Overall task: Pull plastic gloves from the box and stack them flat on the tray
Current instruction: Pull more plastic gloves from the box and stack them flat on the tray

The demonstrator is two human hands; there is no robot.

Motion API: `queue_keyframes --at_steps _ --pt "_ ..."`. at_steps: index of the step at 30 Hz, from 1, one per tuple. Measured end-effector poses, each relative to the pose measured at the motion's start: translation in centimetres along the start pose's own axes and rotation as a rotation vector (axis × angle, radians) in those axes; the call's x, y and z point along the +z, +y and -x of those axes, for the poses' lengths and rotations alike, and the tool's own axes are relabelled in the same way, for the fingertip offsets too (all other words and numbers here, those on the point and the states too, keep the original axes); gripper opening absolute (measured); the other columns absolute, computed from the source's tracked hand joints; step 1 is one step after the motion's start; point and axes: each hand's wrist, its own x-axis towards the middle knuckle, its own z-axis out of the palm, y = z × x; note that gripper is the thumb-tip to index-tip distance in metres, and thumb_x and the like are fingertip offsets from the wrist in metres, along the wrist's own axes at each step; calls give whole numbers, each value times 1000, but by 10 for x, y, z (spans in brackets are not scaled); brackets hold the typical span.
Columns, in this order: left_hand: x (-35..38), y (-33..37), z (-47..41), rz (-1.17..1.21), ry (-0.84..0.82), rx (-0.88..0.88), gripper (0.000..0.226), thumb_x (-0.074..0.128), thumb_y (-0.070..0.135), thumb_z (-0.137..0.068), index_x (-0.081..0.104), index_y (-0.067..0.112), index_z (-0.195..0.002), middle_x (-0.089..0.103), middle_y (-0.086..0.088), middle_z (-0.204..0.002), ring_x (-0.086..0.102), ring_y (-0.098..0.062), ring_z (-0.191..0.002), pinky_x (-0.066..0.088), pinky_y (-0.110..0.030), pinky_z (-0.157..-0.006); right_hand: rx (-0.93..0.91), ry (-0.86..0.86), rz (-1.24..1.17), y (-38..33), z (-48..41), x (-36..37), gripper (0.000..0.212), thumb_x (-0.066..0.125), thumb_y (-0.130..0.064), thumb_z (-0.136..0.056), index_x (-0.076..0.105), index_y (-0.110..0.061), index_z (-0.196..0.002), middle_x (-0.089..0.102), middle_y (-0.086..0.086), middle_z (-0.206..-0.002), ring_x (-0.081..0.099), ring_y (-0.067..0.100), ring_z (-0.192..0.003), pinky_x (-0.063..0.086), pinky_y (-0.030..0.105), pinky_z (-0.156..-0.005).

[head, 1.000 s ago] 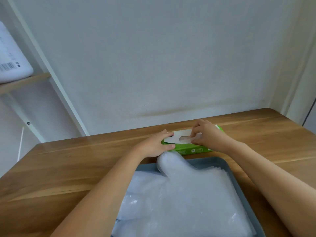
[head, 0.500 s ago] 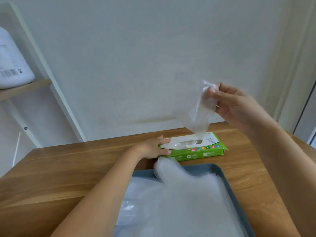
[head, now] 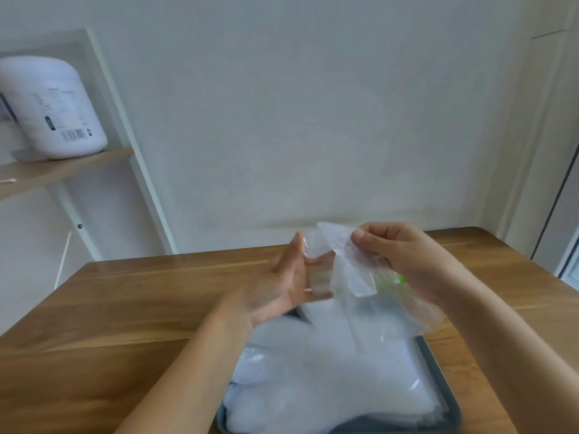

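A clear plastic glove (head: 351, 270) hangs in the air above the far end of the grey tray (head: 438, 380). My right hand (head: 404, 255) pinches its top edge. My left hand (head: 282, 286) holds its left side, fingers spread behind the film. The tray carries a flat stack of clear gloves (head: 329, 380). The green glove box (head: 396, 280) is mostly hidden behind the held glove; only a green patch shows through the plastic.
The wooden table (head: 141, 308) stands against a white wall. A white shelf frame at the left carries a wooden board with a white appliance (head: 53, 108). The table's right edge lies near a door frame.
My right hand came down from its raised position with the glove, which has left the box. My left hand let go of the box and took the glove's left side.
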Motion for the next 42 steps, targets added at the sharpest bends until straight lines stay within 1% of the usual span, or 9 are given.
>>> queue_keyframes --at_steps 6,10,16,20,22,27,32,38,42 --pt "14 -27 32 -6 120 -39 23 53 21 -96 66 3 -101 67 -12 -97 64 -22 -89 57 -33 -79 -48 56 401 3 18 27 23 60 -26 -92 70 -17 -73 65 -8 -66 56 4 -60 40 17 -58" --pt "14 -35 36 196 298 17 28 48 3 -96 73 9 -85 66 -7 -77 62 -17 -65 50 -21 -51 -212 73 631 2 31 33 41 74 -45 -74 59 -36 -111 57 -17 -112 53 -4 -101 41 8 -83" --pt "8 -30 43 468 359 105 25 41 -3 -94 61 10 -86 67 1 -63 63 -8 -51 50 -18 -54 -455 -211 1149 4 63 40 89 70 -67 -61 25 -52 -136 2 -22 -151 -15 3 -142 11 18 -106" --pt "4 -27 45 512 399 150 23 42 1 -97 58 11 -83 59 6 -53 50 -4 -37 42 -14 -42 -661 -60 1194 15 67 51 47 74 -41 -75 60 -31 -119 43 -1 -140 25 24 -141 44 41 -102" --pt "5 -24 46 509 397 172 21 46 2 -96 58 11 -82 63 4 -56 59 -5 -43 44 -13 -43 -784 99 1064 13 64 57 16 64 -32 -86 72 -20 -93 60 1 -117 46 24 -125 44 46 -101" --pt "-1 -27 47 438 547 182 14 54 3 -94 62 14 -88 67 -5 -84 67 -14 -74 55 -23 -65 -729 295 954 -16 55 62 23 58 -30 -89 70 -15 -78 66 -5 -82 58 6 -89 26 31 -114" --pt "-8 -18 59 309 785 407 36 46 12 -99 52 23 -133 58 7 -127 54 -5 -117 39 -24 -105 -419 139 886 -80 54 58 15 56 -12 -93 64 -16 -82 68 -9 -73 50 -6 -50 37 5 -56" --pt "-5 -10 64 55 416 516 72 39 76 -81 54 25 -129 62 5 -131 46 -2 -130 22 -28 -117 -332 -124 957 -111 37 55 20 52 -14 -94 63 -25 -82 59 -14 -60 49 5 -56 39 15 -57" --pt "-3 -21 55 -192 216 406 94 57 81 -71 41 24 -144 53 -1 -141 43 -15 -136 25 -43 -117 -375 -258 903 -126 35 55 16 54 -17 -94 65 -26 -85 61 -8 -63 57 13 -69 44 30 -74"
